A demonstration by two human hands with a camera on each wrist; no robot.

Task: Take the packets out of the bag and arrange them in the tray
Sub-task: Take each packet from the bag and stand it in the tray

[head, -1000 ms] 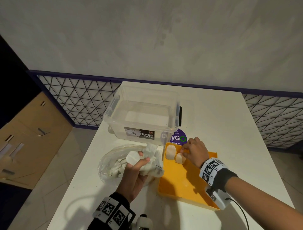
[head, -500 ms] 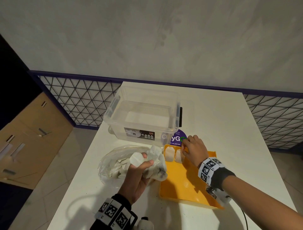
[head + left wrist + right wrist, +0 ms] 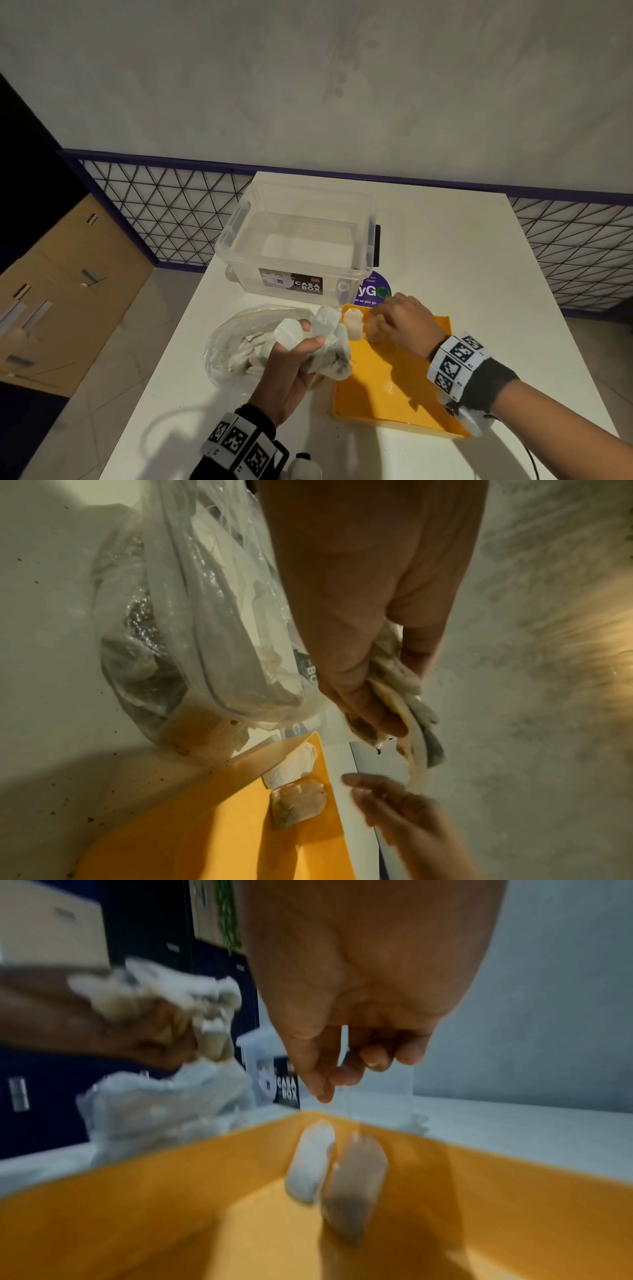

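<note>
An orange tray [image 3: 394, 383] lies on the white table. Two white packets [image 3: 352, 323] lie side by side in its far left corner, one pale [image 3: 311, 1164] and one greyer [image 3: 356, 1177]. My right hand [image 3: 397, 318] hovers just above them, fingers loosely curled, thumb and forefinger tips close, nothing visible between them [image 3: 332, 1085]. My left hand [image 3: 310, 337] grips a bunch of packets [image 3: 329, 329] above the tray's left rim. The clear plastic bag [image 3: 236, 339] lies left of the tray with more packets inside.
A clear storage box [image 3: 298, 246] labelled CASA BOX stands just behind the bag and tray, beside a purple round sticker [image 3: 373, 291]. The table's left edge runs close to the bag. Cardboard boxes [image 3: 68, 291] sit on the floor at left.
The right hand has straightened the second packet beside the first and lifted off it. The left hand keeps its bunch of packets in about the same place.
</note>
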